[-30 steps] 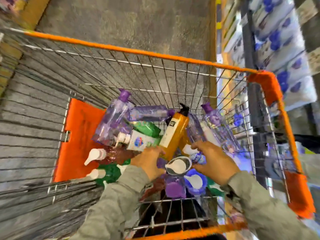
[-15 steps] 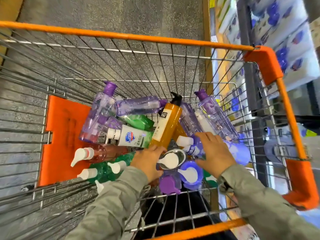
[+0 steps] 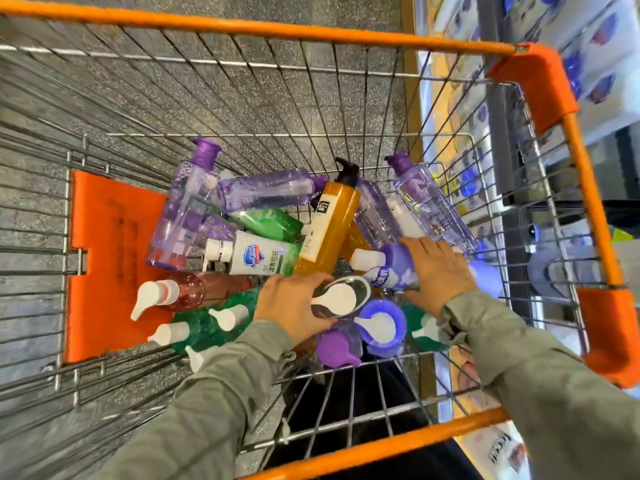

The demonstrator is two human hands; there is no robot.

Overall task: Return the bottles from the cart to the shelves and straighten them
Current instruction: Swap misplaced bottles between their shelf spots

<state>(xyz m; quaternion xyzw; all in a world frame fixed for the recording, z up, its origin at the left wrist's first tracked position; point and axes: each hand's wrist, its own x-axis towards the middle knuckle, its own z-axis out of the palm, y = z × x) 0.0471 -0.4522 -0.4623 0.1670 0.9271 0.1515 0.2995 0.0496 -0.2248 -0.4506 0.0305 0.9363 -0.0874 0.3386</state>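
A wire cart with an orange rim [image 3: 242, 27] holds several jumbled pump bottles. My left hand [image 3: 291, 306] wraps around an upright bottle with a white pump in a dark collar [image 3: 341, 296]. My right hand [image 3: 436, 271] lies over a purple bottle with a white pump [image 3: 388, 268]; its fingers curl around it. Around them lie an amber bottle with a black pump [image 3: 329, 230], clear purple bottles [image 3: 266, 192] [image 3: 433, 202], a white labelled bottle [image 3: 252, 258], a pink bottle [image 3: 204, 289] and green bottles [image 3: 207, 327].
An orange flap [image 3: 107, 258] lies against the cart's left wall. Shelves with blue-and-white packs [image 3: 595, 53] run along the right, beyond the cart's orange corner [image 3: 533, 77]. Grey speckled floor [image 3: 225, 5] shows ahead through the wires.
Both hands have stayed in the pile on the same bottles. My right hand has slid further over the purple bottle. The view has dipped closer into the cart.
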